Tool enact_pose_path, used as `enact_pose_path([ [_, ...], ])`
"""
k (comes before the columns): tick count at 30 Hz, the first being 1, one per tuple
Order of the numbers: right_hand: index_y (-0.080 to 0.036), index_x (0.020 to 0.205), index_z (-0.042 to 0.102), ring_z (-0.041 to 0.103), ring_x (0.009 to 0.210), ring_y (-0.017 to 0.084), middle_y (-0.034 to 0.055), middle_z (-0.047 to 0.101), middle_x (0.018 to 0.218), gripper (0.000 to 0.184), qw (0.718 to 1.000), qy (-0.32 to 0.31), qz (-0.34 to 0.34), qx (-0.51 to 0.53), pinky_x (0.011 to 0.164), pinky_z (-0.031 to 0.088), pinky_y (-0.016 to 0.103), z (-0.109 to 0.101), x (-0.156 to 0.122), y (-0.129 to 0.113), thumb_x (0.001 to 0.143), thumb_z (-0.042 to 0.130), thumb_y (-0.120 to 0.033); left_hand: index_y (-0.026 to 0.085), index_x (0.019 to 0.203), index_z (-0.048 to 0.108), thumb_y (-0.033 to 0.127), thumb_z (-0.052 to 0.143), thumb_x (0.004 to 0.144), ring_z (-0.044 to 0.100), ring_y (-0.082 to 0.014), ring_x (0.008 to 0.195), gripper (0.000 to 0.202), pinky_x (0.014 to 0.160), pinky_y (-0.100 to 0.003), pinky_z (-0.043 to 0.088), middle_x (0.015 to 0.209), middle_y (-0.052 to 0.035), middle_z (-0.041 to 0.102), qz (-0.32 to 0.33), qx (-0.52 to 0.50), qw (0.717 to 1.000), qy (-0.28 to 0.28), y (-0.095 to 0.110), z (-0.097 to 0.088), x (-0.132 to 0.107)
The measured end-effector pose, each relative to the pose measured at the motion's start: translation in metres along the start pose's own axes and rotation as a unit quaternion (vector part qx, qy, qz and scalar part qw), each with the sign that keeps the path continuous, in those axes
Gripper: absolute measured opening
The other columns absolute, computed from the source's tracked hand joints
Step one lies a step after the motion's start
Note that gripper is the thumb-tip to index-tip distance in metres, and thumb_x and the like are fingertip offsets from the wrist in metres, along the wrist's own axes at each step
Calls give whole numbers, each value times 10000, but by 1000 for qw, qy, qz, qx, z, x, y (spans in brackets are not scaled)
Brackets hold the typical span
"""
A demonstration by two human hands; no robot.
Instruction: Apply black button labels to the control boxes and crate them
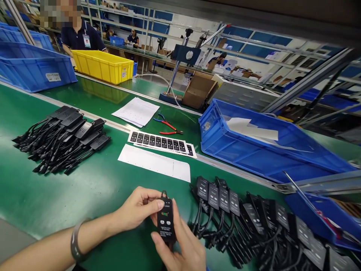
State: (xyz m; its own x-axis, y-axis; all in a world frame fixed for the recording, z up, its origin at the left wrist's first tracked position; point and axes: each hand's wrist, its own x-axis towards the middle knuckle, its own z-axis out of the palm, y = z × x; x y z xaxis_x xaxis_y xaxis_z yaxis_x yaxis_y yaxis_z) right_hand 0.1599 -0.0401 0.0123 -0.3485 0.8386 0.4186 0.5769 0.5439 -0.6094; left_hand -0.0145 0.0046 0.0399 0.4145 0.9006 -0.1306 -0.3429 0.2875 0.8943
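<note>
A small black controller box [166, 222] with a printed label and a loop at its top is held upright between my two hands. My left hand [143, 205] pinches its upper end, the thumb lying on the label's top corner. Along its right side and lower end, my right hand [182, 241] grips the box with fingers and thumb. To the right lie several labelled controller boxes with cables [224, 199], in overlapping rows. A pile of similar black boxes with cables [70, 131] lies at the left. Ahead are a sheet of black labels [158, 142] and a blank white strip [153, 162].
Beyond the labels lie cutting pliers with red handles [170, 128] and white papers [137, 111]. A blue bin [234, 145] holding paper stands at right. A yellow bin [101, 66] and another blue bin [36, 67] stand at far left, near a person [84, 35].
</note>
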Motion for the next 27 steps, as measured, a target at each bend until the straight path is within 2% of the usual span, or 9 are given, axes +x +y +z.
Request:
enact_pose_path([
  [5, -122, 1530, 288, 740, 839, 228, 143, 719, 1095, 664, 1000, 16, -15, -16, 650, 611, 238, 1, 0, 0, 955, 542, -338, 80, 832, 723, 550, 718, 759, 618, -125, 541, 476, 554, -215, 543, 658, -65, 660, -23, 3, 1000, 5, -7, -5, 1],
  [14, -132, 1538, 267, 733, 920, 245, 145, 702, 1151, 685, 1000, 13, -23, -9, 713, 614, 259, 6, -4, 6, 948, 547, -341, 88, 728, 654, 574, 729, 732, 627, -120, 496, 491, 502, -197, 537, 604, -52, 652, -66, 20, 997, 22, -16, -10, 3],
  [20, -148, 1539, 267, 737, 880, 234, 145, 700, 1149, 680, 1000, 11, -14, -3, 688, 613, 254, 10, -8, 7, 952, 540, -356, 99, 681, 618, 579, 725, 727, 616, -116, 488, 494, 485, -194, 531, 581, -42, 634, -85, 27, 996, 25, -18, -11, 4],
  [27, -143, 1544, 253, 733, 722, 207, 142, 717, 1050, 700, 1000, -15, -6, -25, 595, 605, 252, 9, -11, 8, 950, 549, -365, 132, 649, 544, 595, 710, 729, 590, -111, 476, 498, 451, -186, 505, 556, -18, 598, -87, 58, 994, 35, -23, -10, 5],
])
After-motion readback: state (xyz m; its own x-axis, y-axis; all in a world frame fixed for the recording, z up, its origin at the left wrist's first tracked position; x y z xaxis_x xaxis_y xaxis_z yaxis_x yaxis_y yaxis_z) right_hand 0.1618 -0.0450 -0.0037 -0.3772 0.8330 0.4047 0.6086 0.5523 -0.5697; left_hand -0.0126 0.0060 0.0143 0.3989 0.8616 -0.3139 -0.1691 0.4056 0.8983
